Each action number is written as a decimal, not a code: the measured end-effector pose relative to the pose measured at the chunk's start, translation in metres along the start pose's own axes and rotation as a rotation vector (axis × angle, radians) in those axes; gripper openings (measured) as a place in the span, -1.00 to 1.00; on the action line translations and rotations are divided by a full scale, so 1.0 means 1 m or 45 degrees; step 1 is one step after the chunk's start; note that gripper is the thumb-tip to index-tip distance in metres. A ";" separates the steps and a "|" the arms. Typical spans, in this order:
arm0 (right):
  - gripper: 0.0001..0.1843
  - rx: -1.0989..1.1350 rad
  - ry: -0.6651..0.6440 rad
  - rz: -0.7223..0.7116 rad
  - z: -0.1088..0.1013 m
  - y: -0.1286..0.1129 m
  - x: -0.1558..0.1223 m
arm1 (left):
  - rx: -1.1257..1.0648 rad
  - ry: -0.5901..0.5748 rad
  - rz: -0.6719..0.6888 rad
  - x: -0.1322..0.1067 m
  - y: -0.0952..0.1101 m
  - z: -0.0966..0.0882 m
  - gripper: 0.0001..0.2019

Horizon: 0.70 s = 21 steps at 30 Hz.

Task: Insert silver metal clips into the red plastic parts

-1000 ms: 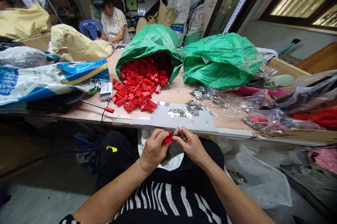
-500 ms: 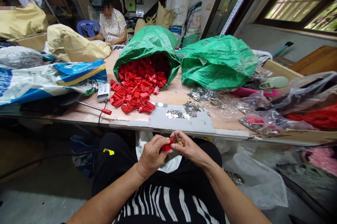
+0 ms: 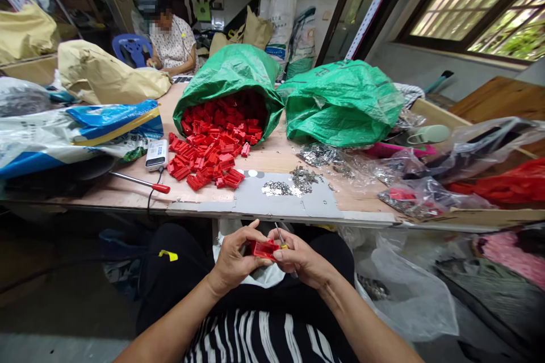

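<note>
Over my lap, my left hand [image 3: 235, 255] grips a red plastic part [image 3: 263, 249] between thumb and fingers. My right hand [image 3: 298, 255] is closed on a small screwdriver [image 3: 284, 245] with a yellow handle and a thin metal shaft pointing up. The right thumb and fingertips also touch the right end of the red part. On the table beyond, a heap of similar red parts [image 3: 208, 153] spills from a green woven sack [image 3: 230, 67]. Small shiny metal pieces [image 3: 281, 188] lie on a grey sheet [image 3: 255, 204] near the table edge.
A second green sack [image 3: 340, 104] stands to the right, near clear plastic bags [image 3: 409, 198]. At left are a white power bank [image 3: 156, 154] with a cable and a rod with a red grip [image 3: 160, 187]. Across the table sits another person [image 3: 172, 39].
My hands have shifted slightly left and down as the view moved. The red part is now turned so more of it shows, and the screwdriver shaft stands more upright and visible.
</note>
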State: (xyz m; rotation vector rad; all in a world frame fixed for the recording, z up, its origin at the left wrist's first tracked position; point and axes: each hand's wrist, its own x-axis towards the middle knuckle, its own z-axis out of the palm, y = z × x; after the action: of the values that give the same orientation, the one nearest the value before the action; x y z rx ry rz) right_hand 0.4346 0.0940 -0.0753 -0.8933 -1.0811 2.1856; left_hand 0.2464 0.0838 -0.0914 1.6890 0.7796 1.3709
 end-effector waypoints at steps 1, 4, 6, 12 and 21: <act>-0.50 -0.016 0.000 -0.001 0.000 -0.001 0.001 | -0.036 0.027 -0.059 -0.001 -0.003 0.001 -0.66; -0.51 -0.267 0.034 -0.064 -0.004 -0.011 0.005 | -0.160 0.170 -0.317 -0.003 -0.008 0.005 -0.71; -0.56 -0.640 0.208 -0.189 -0.014 -0.024 0.010 | -0.285 0.253 -0.496 -0.002 -0.009 0.007 -0.69; -0.87 -1.712 1.017 -0.409 -0.069 -0.060 0.030 | -0.541 0.322 -0.703 0.002 -0.010 0.003 -0.58; -0.87 -1.938 0.897 -0.371 -0.084 -0.064 0.058 | -0.661 0.324 -0.763 0.002 -0.020 0.002 -0.53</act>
State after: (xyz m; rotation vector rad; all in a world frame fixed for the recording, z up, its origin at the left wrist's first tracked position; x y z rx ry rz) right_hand 0.4721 0.2081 -0.0793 -1.6917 -2.1668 0.3584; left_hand 0.2491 0.0945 -0.1080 0.7995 0.8833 1.2224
